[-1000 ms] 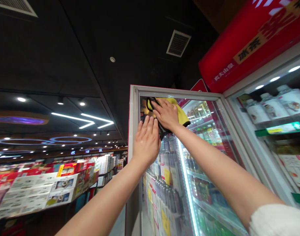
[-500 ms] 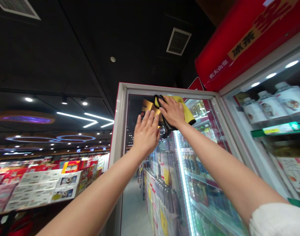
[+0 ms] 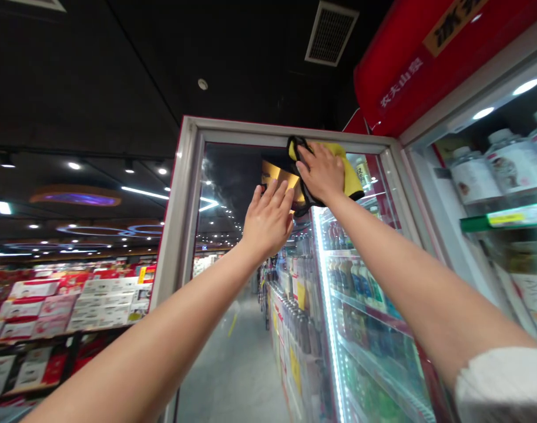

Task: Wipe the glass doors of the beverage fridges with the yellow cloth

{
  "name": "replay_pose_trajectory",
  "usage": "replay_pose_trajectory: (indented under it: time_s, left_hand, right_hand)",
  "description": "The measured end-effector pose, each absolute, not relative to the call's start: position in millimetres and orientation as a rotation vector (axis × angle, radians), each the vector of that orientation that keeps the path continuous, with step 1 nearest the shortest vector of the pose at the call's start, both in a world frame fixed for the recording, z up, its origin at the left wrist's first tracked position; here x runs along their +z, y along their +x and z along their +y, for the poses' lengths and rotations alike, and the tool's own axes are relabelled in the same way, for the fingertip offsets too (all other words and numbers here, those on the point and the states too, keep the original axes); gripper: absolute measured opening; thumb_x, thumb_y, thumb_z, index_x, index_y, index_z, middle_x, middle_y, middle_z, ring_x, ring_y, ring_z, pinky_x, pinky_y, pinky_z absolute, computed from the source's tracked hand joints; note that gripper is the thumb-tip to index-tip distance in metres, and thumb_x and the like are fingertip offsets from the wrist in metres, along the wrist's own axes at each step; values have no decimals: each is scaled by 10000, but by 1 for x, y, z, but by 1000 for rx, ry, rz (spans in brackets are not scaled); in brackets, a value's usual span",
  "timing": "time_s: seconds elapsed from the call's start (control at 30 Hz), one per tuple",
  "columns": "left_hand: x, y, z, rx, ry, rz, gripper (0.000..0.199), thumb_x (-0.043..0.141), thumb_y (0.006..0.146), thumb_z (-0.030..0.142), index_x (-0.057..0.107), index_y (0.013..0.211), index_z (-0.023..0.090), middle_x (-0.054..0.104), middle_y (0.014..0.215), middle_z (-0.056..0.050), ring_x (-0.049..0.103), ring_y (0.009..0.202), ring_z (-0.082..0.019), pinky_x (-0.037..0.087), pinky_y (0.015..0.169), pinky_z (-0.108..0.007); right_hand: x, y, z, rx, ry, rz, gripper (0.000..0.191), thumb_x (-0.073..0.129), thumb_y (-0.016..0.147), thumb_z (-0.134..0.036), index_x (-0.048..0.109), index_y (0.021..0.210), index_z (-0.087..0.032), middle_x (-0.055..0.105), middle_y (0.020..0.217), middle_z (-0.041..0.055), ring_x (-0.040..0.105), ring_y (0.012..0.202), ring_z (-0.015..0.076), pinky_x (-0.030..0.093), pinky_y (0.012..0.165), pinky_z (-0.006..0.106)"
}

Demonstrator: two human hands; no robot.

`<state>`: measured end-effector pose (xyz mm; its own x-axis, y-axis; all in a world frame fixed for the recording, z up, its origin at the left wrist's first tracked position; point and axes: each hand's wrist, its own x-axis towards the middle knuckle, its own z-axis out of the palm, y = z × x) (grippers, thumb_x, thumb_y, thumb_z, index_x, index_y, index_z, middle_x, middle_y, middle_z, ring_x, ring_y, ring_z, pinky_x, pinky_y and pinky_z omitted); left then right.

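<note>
On the head camera you're looking up at a tall glass door (image 3: pixel 233 176) with a grey frame and red outer edge, standing open to the left of a drinks cooler. The right hand (image 3: pixel 324 170) is up near the top of the pane with its fingers stretched flat over a yellow cloth (image 3: pixel 353 176) with black edging, so the cloth sits between palm and glass, just under the top of the frame. The left hand (image 3: pixel 268 220) is a bit lower and to the left, fingers straight and holding nothing; it looks laid against the pane, though I can't tell for sure if the palm touches. The glass is pretty shiny: a gold patch (image 3: pixel 279 173) near the left fingers, a bright light strip (image 3: pixel 325 294), shelves of bottles, a grey floor (image 3: pixel 237 376) lower down. Can't tell what's reflected and what's behind it. Near right is the cooler's red header (image 3: pixel 396 64) with white lettering, and below it, white-labelled bottles (image 3: pixel 515 161) above a green shelf rail (image 3: pixel 510 217). Far left, stacked boxes (image 3: pixel 103 302), mostly white, red and pink, under glowing ceiling rings (image 3: pixel 114 231). Ceiling (image 3: pixel 131 88) is black, with a square vent (image 3: pixel 331 34) above the door.
</note>
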<state>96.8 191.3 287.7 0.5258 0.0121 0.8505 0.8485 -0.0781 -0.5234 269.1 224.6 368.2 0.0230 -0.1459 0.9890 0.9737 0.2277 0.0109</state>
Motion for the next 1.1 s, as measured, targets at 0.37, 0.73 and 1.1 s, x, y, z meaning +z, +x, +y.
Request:
replay_pose_trajectory:
  time_s: [0.37,0.73,1.1]
  left_hand:
    - [277,144,206,-832,-1492,-738,584,416,977,302,394,1532,119,338,1657,-116,251,1558,-272,167,1290,-511]
    - [250,187,215,-905,-1483,-692,614,447,992,359,371,1546,106,302,1666,-133,238,1562,-259,169,1295,-456]
    - [249,188,217,-876,-1480,-629,566,405,1013,347,396,1535,125,323,1655,-136,254,1557,-265,153,1296,-489]
  right_hand:
    - [362,304,232,-1133,-851,-1292,518,333,1037,-426,448,1533,-329,396,1637,44,326,1490,327,294,1165,611]
    - [355,354,235,-1129,-925,-1244,504,336,1036,-372,466,1520,-316,430,1616,37,376,1469,273,344,1165,527]
    - [338,383,254,-1047,-1037,-999,525,329,1026,-351,476,1511,-214,473,1562,156,456,1388,337,403,1091,545]
